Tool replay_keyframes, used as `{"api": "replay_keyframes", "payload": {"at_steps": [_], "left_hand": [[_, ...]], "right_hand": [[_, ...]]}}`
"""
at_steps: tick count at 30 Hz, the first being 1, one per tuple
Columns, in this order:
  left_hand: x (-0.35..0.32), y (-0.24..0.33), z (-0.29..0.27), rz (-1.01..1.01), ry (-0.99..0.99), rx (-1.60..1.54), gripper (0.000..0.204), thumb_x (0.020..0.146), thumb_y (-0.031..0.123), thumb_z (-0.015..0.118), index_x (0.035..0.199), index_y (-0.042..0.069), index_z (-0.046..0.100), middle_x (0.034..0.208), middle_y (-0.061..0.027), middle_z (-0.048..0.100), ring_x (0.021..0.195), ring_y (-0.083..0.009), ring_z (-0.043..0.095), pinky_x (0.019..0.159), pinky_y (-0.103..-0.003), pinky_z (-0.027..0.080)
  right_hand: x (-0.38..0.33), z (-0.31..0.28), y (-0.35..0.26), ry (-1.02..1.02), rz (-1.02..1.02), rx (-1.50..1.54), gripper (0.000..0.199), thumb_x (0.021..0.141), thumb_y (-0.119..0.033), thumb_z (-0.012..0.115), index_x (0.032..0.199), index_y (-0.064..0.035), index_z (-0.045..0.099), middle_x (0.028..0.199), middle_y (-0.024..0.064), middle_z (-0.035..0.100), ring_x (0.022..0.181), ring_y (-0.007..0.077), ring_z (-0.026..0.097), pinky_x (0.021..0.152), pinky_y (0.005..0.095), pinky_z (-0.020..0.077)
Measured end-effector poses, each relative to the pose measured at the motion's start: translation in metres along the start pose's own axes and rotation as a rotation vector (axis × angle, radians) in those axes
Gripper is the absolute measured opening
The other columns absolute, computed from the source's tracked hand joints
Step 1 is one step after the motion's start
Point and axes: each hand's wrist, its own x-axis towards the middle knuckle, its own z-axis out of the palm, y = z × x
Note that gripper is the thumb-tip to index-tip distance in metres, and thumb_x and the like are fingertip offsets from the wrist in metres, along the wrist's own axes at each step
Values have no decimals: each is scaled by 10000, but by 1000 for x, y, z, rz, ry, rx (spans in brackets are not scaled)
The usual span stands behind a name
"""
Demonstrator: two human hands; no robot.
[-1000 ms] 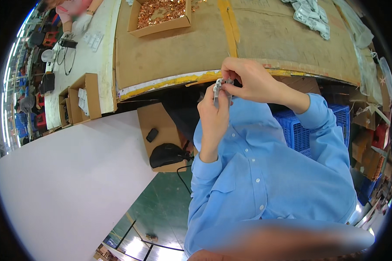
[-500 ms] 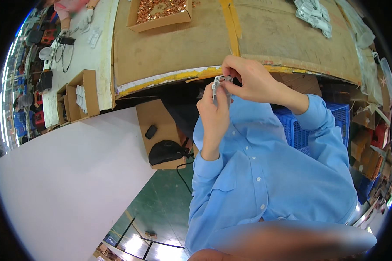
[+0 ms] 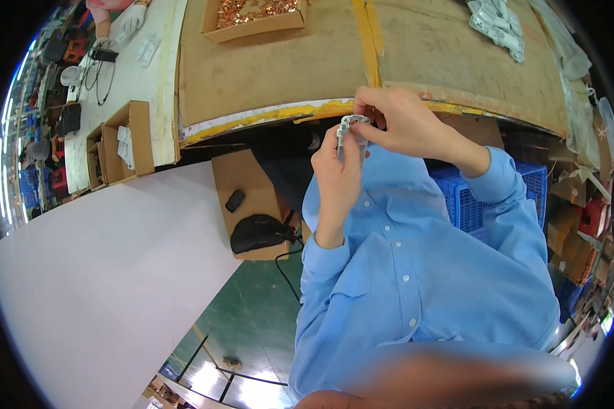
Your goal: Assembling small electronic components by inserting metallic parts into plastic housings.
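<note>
A small white plastic housing (image 3: 343, 128) is held just off the table's near edge, above my lap. My left hand (image 3: 338, 178) is closed around its lower part, with the thumb and fingers on either side. At its upper end my right hand (image 3: 411, 123) is bent in a pinch, thumb against the housing's rim. Whatever lies between the right fingertips is too small and too covered to make out. The inside of the housing is partly hidden by my fingers.
On the cardboard-covered table (image 3: 273, 75) stand a box of small copper-coloured parts (image 3: 256, 31) and a pile of white plastic parts (image 3: 496, 27). A blue crate (image 3: 467, 204) is under the table. Further left, a gloved co-worker's hand (image 3: 131, 22) rests near an open carton (image 3: 141, 136).
The whole view has shifted slightly. Both hands stay at the housing, the right fingertips moving a little along its upper rim. The co-worker's gloved hand has moved slightly.
</note>
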Motion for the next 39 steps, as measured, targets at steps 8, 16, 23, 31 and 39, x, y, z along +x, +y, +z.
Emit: {"api": "replay_keyframes", "payload": {"at_steps": [8, 16, 23, 31, 39], "left_hand": [[2, -4, 4, 11, -19, -25, 238, 1002, 200, 520, 1111, 3, 596, 846, -33, 656, 709, -76, 616, 599, -208, 486], [2, -2, 4, -4, 2, -11, 228, 1006, 185, 510, 1093, -2, 606, 822, -33, 658, 690, -67, 608, 571, -201, 466], [1, 0, 6, 61, 30, 42, 224, 1003, 165, 484, 1051, -18, 604, 686, -57, 643, 590, -93, 594, 544, -241, 459], [-2, 4, 7, 17, 37, 40, 201, 988, 132, 505, 1015, -32, 617, 664, -62, 630, 586, -94, 587, 552, -249, 462], [12, -4, 5, 73, 68, 72, 160, 950, 92, 541, 1021, -25, 624, 688, -62, 634, 638, -96, 609, 600, -251, 485]], "right_hand": [[-1, -4, -2, -8, 25, -6, 182, 828, -181, 669, 842, -30, 570, 720, 133, 638, 668, 334, 623, 576, 417, 466], [-1, 0, -2, 39, 10, -42, 179, 820, -186, 669, 835, -38, 569, 708, 123, 631, 647, 331, 613, 564, 421, 458], [-1, 2, -1, 34, 53, -52, 194, 786, -192, 678, 791, -40, 558, 681, 119, 621, 629, 327, 607, 546, 419, 448], [-2, 2, -1, 21, 62, -92, 208, 766, -206, 679, 759, -50, 542, 636, 114, 599, 602, 338, 589, 526, 431, 428], [1, 4, 7, 75, 1, -28, 172, 776, -179, 678, 854, -43, 607, 693, 133, 636, 646, 318, 627, 575, 395, 485]]}}
